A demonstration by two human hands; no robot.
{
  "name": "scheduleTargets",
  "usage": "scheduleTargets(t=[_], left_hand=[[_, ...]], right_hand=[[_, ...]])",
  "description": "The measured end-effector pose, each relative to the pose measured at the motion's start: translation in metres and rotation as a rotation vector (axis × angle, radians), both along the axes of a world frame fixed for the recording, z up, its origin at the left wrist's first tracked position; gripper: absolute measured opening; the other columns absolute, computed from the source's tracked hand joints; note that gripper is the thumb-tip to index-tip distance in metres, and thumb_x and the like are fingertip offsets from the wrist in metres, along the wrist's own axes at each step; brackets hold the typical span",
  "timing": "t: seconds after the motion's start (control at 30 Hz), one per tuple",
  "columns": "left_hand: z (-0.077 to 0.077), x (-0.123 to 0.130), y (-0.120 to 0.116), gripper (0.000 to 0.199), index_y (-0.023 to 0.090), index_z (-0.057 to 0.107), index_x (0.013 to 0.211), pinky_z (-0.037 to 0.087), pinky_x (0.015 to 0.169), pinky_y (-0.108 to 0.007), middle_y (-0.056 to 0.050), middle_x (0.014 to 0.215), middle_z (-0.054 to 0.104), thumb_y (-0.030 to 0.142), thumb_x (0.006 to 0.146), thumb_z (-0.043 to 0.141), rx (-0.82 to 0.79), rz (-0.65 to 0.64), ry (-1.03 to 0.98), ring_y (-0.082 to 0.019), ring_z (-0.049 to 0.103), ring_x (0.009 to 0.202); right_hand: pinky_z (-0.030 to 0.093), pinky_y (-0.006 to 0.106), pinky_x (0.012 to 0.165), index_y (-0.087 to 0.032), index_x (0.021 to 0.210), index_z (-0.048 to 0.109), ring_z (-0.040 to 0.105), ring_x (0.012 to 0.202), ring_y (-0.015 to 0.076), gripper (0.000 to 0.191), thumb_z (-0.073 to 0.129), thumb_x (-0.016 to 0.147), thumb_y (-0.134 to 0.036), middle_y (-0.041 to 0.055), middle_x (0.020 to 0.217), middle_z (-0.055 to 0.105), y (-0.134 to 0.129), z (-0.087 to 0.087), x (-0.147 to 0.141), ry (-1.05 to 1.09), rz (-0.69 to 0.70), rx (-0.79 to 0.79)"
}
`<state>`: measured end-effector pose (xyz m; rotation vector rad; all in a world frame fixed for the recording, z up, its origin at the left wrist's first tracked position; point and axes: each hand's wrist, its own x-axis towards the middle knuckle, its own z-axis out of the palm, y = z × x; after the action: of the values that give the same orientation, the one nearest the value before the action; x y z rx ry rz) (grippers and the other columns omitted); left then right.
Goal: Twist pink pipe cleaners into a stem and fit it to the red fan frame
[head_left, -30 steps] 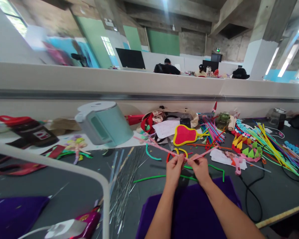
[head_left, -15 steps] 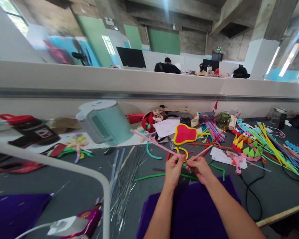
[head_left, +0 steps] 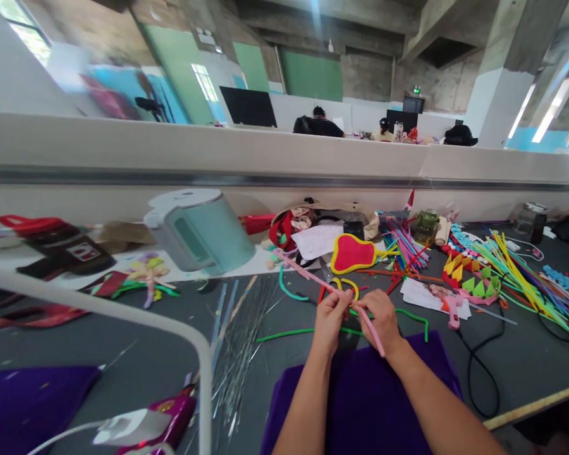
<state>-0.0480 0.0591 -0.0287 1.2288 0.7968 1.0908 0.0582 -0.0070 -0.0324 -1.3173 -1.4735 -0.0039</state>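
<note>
Pinching the pink strand (head_left: 315,279) with closed fingertips, your left hand (head_left: 330,316) and right hand (head_left: 384,312) sit close; it extends forward-left and across your right hand.

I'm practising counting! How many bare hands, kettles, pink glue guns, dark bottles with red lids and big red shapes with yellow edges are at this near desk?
Left hand and right hand: 2
Kettle: 1
Glue gun: 1
Bottle: 1
Yellow-edged red shape: 1
Total: 6
</note>
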Motion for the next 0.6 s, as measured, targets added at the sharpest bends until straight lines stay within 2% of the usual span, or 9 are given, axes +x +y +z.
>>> scheduleTargets(t=[0.07,0.23,0.33,0.37,0.43,0.53,0.6], left_hand=[[0.001,-0.002,0.001,0.039,0.016,0.055,0.062,0.028,0.045,-0.020,0.006,0.049,0.041,0.052,0.068,0.068,0.048,0.011,-0.001,-0.008,0.034,0.046],[0.008,-0.004,-0.002,0.037,0.017,0.055,0.059,0.032,0.051,-0.022,0.003,0.056,0.045,0.051,0.070,0.066,0.191,0.010,0.016,-0.010,0.038,0.054],[0.011,-0.004,-0.003,0.037,0.017,0.055,0.056,0.034,0.054,-0.023,0.002,0.057,0.047,0.049,0.069,0.067,0.243,0.015,0.017,-0.011,0.040,0.056],[0.011,-0.003,-0.003,0.037,0.017,0.055,0.056,0.034,0.054,-0.023,0.002,0.057,0.047,0.050,0.069,0.067,0.245,0.023,0.017,-0.011,0.041,0.056],[0.010,-0.002,-0.004,0.037,0.017,0.056,0.057,0.033,0.051,-0.022,0.003,0.055,0.048,0.051,0.068,0.067,0.205,0.044,0.024,-0.010,0.040,0.053],[0.005,0.001,-0.004,0.042,0.016,0.056,0.059,0.026,0.044,-0.021,0.005,0.047,0.043,0.056,0.068,0.065,0.063,0.036,0.047,-0.008,0.035,0.045],[0.003,0.002,-0.004,0.043,0.016,0.056,0.059,0.024,0.042,-0.020,0.006,0.044,0.041,0.056,0.068,0.066,-0.017,-0.004,0.047,-0.007,0.033,0.042]], right_hand=[[0.042,0.030,0.069,-0.020,0.072,0.064,0.054,0.071,0.0173,0.018,0.056,0.085,-0.029,0.0035,0.070,0.062,0.003,-0.001,-0.001,0.192,0.045,-0.067],[0.040,0.025,0.055,-0.017,0.060,0.063,0.052,0.052,0.0126,0.020,0.072,0.066,-0.034,-0.0008,0.055,0.060,0.012,-0.004,-0.005,1.001,0.323,-0.323],[0.041,0.025,0.054,-0.017,0.058,0.062,0.051,0.050,0.0117,0.022,0.075,0.062,-0.034,-0.0008,0.055,0.059,0.013,-0.004,-0.006,1.199,0.395,-0.370],[0.041,0.026,0.055,-0.017,0.058,0.061,0.052,0.051,0.0118,0.022,0.074,0.062,-0.034,-0.0010,0.055,0.059,0.013,-0.004,-0.007,1.199,0.389,-0.359],[0.042,0.027,0.059,-0.018,0.059,0.062,0.053,0.055,0.0130,0.020,0.072,0.066,-0.033,-0.0010,0.058,0.058,0.011,-0.002,-0.006,1.061,0.309,-0.280],[0.041,0.031,0.069,-0.019,0.065,0.064,0.054,0.068,0.0167,0.018,0.062,0.079,-0.030,0.0023,0.066,0.060,0.005,0.000,-0.003,0.493,0.080,-0.070],[0.039,0.034,0.073,-0.019,0.070,0.064,0.053,0.074,0.0185,0.021,0.053,0.087,-0.026,0.0047,0.071,0.061,0.001,0.000,0.000,0.109,-0.021,0.013]])
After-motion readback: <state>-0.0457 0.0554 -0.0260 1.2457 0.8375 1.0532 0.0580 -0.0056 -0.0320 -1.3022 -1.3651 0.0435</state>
